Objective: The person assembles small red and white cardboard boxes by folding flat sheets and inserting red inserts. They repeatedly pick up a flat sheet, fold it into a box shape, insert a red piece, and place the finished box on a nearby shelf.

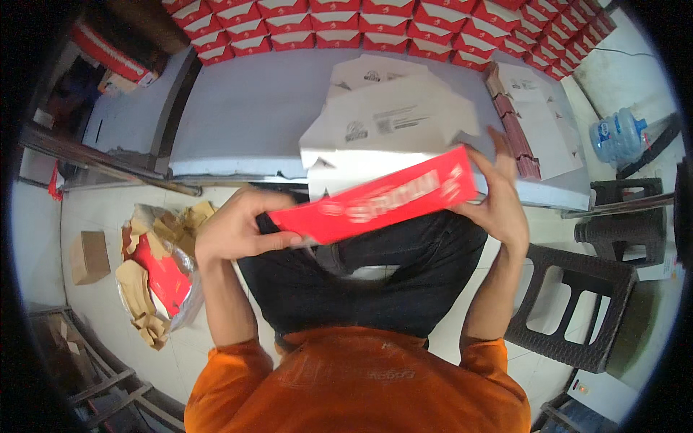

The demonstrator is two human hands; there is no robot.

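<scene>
Between my hands, over my lap, a red cardboard box [375, 196] with white lettering is tilted, its right end higher. Slight motion blur softens it, and how far it is folded I cannot tell. My left hand [242, 225] grips its left end, thumb along the lower edge. At the right end my right hand [498, 196] has its thumb below and fingers at the upper corner. Just beyond, unfolded white carton blanks [393, 115] lie overlapping on the table, partly hidden by the box.
Rows of stacked red and white boxes [336, 29] line the far side of the grey table [245, 108]. More blanks [538, 123] lie at its right. A bag of torn cardboard [155, 267] stands left on the floor, a dark plastic stool [570, 307] right.
</scene>
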